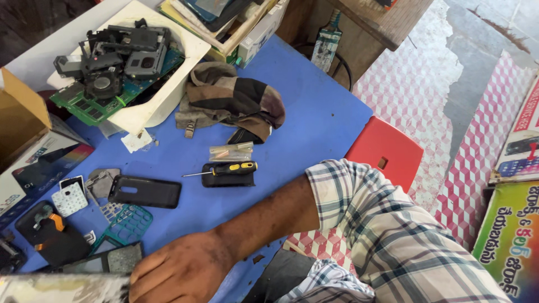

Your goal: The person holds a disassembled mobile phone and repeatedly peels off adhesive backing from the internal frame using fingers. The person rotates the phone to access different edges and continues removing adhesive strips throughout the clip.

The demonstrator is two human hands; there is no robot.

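My right hand [179,272] reaches across to the left over the near edge of the blue table [314,112]. Its fingers curl down against a blurred grey flat thing [62,289] at the bottom left corner, and whether they grip it is hidden. A dark phone screen [106,261] lies just beyond the knuckles. Further up are a teal keypad frame [126,224], a black phone back cover [145,192] and a yellow-and-black screwdriver [227,168] resting on a small black phone part [229,179]. My left hand is out of view.
A white tray [168,84] holds a green circuit board [84,106] and several black phone frames. A brown striped cloth [236,98] lies beside it. A cardboard box [19,118] stands at the left, and a red stool [384,151] by the table's right edge.
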